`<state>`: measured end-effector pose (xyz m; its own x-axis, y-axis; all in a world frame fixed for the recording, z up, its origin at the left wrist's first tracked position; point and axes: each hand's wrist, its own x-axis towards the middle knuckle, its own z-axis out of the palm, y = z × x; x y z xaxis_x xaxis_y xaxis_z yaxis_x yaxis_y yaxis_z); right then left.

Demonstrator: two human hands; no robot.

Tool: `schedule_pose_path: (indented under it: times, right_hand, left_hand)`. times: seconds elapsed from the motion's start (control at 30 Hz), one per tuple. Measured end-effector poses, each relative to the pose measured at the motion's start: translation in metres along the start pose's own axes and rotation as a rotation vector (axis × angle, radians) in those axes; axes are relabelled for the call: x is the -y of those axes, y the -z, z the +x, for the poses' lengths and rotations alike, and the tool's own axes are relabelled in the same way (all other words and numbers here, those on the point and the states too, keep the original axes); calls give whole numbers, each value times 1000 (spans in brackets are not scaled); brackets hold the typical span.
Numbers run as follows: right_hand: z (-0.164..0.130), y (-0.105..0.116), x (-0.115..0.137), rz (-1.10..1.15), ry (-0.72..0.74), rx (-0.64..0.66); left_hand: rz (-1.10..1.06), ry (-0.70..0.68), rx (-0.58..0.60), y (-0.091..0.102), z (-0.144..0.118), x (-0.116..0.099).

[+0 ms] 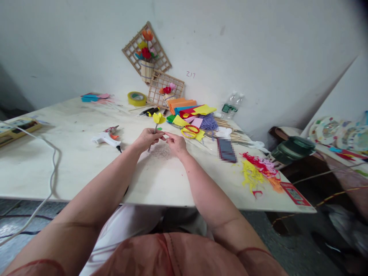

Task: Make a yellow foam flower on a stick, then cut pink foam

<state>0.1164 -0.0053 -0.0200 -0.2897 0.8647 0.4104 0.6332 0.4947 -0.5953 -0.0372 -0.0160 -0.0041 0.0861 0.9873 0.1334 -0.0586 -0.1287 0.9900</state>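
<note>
My left hand (147, 138) grips the thin stick of a small yellow felt flower (158, 118), which stands upright above the fist. My right hand (176, 143) is just to the right, its thumb and forefinger pinched at the stick near the left hand's fingertips. Both hands hover over the middle of the pale table (86, 168). A white glue gun (105, 138) lies on the table to the left of my left hand. Red-and-yellow-handled scissors (190, 131) lie just beyond my right hand.
Coloured felt sheets (189, 111) and wooden sticks (230, 132) are piled at the back. A yellow tape roll (137, 98) and lattice flower holders (165, 89) stand by the wall. Felt scraps (258, 170) lie at the right. A white cable (53, 165) crosses the left side.
</note>
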Motion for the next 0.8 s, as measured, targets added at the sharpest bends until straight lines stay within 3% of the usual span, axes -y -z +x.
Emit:
schedule_pose_path:
  times: [0.43, 0.63, 0.8]
  right_hand:
    - [-11, 15, 22, -521, 176, 117]
    - [-14, 16, 29, -538, 194, 116]
    - [-13, 13, 27, -416, 135, 81]
  left_hand:
    - [239, -16, -139, -7, 0, 0]
    - [324, -32, -241, -14, -2, -5]
    - [346, -29, -266, -13, 1, -6]
